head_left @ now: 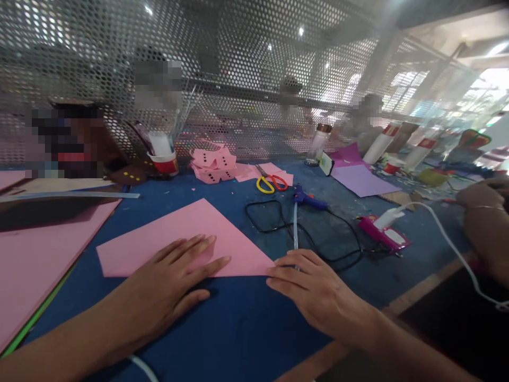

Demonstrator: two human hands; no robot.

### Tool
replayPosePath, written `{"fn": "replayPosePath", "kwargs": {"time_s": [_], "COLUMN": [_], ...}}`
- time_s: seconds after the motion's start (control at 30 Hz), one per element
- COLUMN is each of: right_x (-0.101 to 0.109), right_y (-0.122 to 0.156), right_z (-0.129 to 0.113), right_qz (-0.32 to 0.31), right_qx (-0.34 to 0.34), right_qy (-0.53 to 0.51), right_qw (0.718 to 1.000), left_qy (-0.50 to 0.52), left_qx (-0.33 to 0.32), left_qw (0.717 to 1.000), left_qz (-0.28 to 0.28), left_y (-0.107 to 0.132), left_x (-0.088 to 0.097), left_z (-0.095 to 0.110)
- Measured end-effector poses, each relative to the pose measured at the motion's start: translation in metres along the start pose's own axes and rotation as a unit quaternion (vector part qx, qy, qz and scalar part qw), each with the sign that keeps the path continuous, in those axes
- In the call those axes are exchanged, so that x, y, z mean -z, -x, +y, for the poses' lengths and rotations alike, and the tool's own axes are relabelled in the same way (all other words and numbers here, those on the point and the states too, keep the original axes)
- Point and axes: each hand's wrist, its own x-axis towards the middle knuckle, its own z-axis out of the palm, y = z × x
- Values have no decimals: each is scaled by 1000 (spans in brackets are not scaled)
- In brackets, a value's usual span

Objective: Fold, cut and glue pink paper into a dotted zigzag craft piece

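A pink folded sheet of paper (191, 233), roughly triangular, lies on the blue table top (246, 329). My left hand (170, 281) lies flat on its near edge, fingers stretched out and spread. My right hand (314, 289) rests palm down at the sheet's right corner, fingertips touching the paper's tip, fingers extended. Neither hand holds anything.
A blue glue gun (304, 199) with a glue stick and black cable lies beyond my right hand. Yellow-and-red scissors (270, 183), pink cut-outs (214, 164), a cup of tools (163, 156) and large pink sheets (35, 254) surround it. Another person's arm (483, 212) is at the right.
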Motion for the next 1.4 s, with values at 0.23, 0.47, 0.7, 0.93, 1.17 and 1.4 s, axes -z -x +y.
{"fn": "replayPosePath", "kwargs": {"time_s": [0.23, 0.47, 0.7, 0.93, 1.17, 1.4], "right_x": [2, 0, -8, -9, -7, -4], "right_y": [3, 1, 4, 8, 5, 3], "right_z": [-1, -5, -4, -3, -4, -3], "right_qz": [28, 39, 57, 42, 51, 56], "right_qx": [-6, -11, -13, -10, -3, 7], "right_qy": [12, 18, 13, 5, 18, 17], "right_qw": [1000, 999, 998, 999, 999, 998], "left_qy": [32, 31, 45, 65, 106, 110], "left_qx": [5, 4, 8, 18, 22, 69], "left_qw": [999, 1000, 997, 997, 993, 990], "left_qz": [6, -1, -56, -35, -40, -62], "left_y": [-2, 0, -1, 1, 1, 0], "left_x": [8, 7, 17, 19, 24, 32], "left_z": [4, 3, 8, 10, 17, 28]}}
